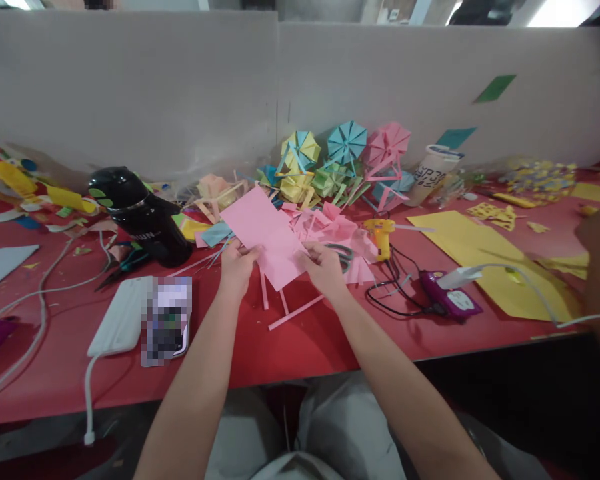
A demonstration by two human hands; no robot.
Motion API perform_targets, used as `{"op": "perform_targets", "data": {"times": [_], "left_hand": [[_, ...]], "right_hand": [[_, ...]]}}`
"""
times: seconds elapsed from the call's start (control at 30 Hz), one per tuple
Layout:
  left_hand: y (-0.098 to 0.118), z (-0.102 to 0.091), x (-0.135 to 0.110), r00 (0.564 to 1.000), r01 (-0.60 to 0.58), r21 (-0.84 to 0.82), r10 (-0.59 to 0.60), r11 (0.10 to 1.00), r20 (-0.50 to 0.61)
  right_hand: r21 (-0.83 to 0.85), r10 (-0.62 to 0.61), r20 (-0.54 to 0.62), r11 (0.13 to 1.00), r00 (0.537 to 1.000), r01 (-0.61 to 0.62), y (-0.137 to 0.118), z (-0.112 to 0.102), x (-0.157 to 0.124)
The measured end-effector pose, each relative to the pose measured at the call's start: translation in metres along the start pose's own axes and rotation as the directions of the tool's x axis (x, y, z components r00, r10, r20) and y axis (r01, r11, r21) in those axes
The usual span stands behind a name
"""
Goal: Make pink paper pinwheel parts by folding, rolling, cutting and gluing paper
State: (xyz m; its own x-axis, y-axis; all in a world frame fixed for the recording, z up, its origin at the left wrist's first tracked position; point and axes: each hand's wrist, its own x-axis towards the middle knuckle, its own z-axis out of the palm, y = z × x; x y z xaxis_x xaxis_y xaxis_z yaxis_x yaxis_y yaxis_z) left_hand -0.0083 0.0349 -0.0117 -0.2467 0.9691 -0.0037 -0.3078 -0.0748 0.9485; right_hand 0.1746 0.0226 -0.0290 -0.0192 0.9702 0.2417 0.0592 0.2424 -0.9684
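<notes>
A pink sheet of paper point(265, 237), rectangular and slanted, is held up over the red table between both my hands. My left hand point(239, 263) pinches its left edge, thumb on top. On the right edge, my right hand point(324, 265) grips the paper in the same way. Thin pink paper strips point(296, 313) lie on the table below the sheet. Behind it is a heap of folded pink paper pieces point(325, 227). Scissors point(343, 257), partly hidden, rest just beyond my right hand.
Folded paper wheels point(347, 143) in several colours stand against the grey partition point(180, 93). Left are a black bottle point(147, 223), a white power bank point(123, 317) and a phone point(167, 320). Right are a yellow glue gun point(380, 237), a purple power strip point(450, 297) and yellow paper point(500, 267).
</notes>
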Motion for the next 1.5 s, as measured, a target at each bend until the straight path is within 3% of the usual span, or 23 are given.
{"op": "perform_targets", "data": {"times": [0.13,0.27,0.4,0.57,0.67,0.8,0.9,1.0,1.07,1.13,1.23,1.5], "left_hand": [[-0.003,-0.007,0.006,0.997,-0.040,0.096,0.046,0.995,-0.059],[-0.001,-0.015,0.009,0.992,-0.103,0.137,0.112,0.985,-0.063],[0.000,-0.019,0.011,0.996,-0.081,0.157,0.086,0.984,-0.026],[0.007,-0.017,0.006,0.997,0.041,0.118,-0.049,0.992,0.067],[0.016,-0.013,-0.003,0.967,0.121,0.110,-0.142,0.987,0.212],[0.025,-0.009,-0.014,0.883,0.293,0.119,-0.316,0.949,0.346],[0.027,-0.008,-0.017,0.846,0.349,0.098,-0.358,0.932,0.394],[0.026,-0.008,-0.016,0.825,0.371,0.089,-0.372,0.924,0.425],[0.024,-0.007,-0.014,0.859,0.304,0.078,-0.309,0.949,0.409],[0.023,-0.006,-0.013,0.910,0.147,0.071,-0.163,0.987,0.382],[0.021,-0.004,-0.013,0.936,-0.036,0.085,0.004,0.996,0.351],[0.017,-0.005,-0.012,0.937,-0.124,0.175,0.057,0.977,0.345]], "right_hand": [[0.045,0.063,0.053,0.997,0.997,-0.065,-0.003,-0.001,-0.001],[0.252,0.061,0.243,0.960,0.968,-0.124,-0.007,-0.010,0.000],[0.224,0.013,0.390,0.969,0.921,-0.109,-0.008,-0.019,-0.001],[-0.037,-0.190,0.247,0.978,0.950,0.206,-0.012,-0.023,0.000],[-0.101,-0.266,0.169,0.953,0.949,0.285,-0.016,-0.022,0.001],[-0.037,-0.199,0.054,0.979,0.978,0.201,-0.020,-0.020,0.000],[0.030,-0.081,0.013,0.996,0.997,0.080,-0.019,-0.018,0.001],[0.035,-0.040,-0.032,0.999,0.999,0.042,-0.016,-0.017,0.001],[0.064,-0.019,-0.050,0.998,0.999,0.023,-0.015,-0.016,0.000],[0.098,0.006,-0.028,0.995,1.000,-0.003,-0.015,-0.015,0.000],[0.092,0.005,0.014,0.996,1.000,-0.007,-0.016,-0.014,-0.002],[0.068,-0.024,0.015,0.997,1.000,0.023,-0.016,-0.013,0.000]]}}
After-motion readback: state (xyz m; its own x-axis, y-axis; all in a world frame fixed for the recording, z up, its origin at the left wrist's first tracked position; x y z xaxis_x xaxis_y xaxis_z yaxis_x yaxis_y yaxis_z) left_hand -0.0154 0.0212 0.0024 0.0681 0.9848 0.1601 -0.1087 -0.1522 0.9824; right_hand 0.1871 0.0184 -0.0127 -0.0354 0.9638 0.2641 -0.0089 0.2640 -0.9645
